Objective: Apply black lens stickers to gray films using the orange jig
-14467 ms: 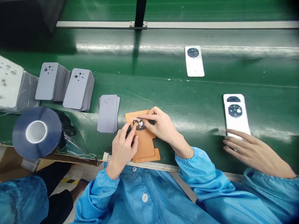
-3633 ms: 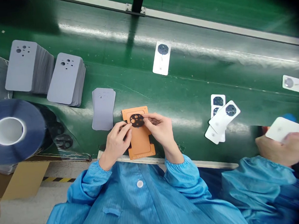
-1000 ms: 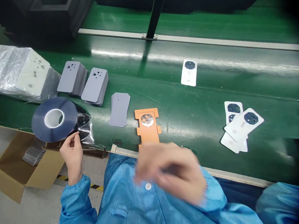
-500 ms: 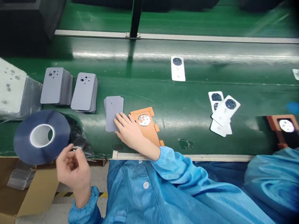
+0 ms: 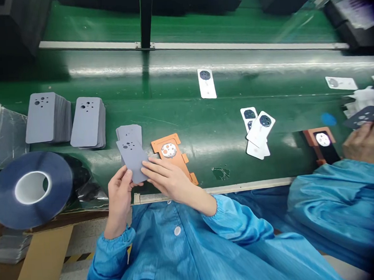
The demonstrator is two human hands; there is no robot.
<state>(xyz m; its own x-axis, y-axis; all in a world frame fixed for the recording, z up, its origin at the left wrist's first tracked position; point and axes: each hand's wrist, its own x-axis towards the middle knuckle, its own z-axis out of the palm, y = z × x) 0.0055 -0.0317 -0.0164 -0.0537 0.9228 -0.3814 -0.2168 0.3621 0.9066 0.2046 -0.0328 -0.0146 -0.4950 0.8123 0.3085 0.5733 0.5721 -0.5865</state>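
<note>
A grey phone-back sheet (image 5: 132, 156) with camera holes near its top is tilted above a small stack of like sheets (image 5: 135, 133). My left hand (image 5: 120, 193) pinches its lower left corner between thumb and fingers. On the lower right edge lie the fingers of my right hand (image 5: 167, 179), closed against the sheet with the thumb below. Just right of the sheet, an orange jig (image 5: 180, 161) rests on the green bench, holding a round white plate with holes (image 5: 169, 149). My right hand and wrist cover part of the jig.
Two taller stacks of grey sheets (image 5: 43, 118) (image 5: 86, 121) stand left, behind a big blue tape roll (image 5: 60, 178). White phone-back pieces (image 5: 260, 128) overlap on the right; a single one (image 5: 206, 85) lies farther back. A co-worker's hand (image 5: 371, 142) is beside another orange jig (image 5: 310, 137).
My left hand has come from beside the tape roll to the sheet. The top sheet has been lifted off the small stack and tilted. The camera view has shifted right.
</note>
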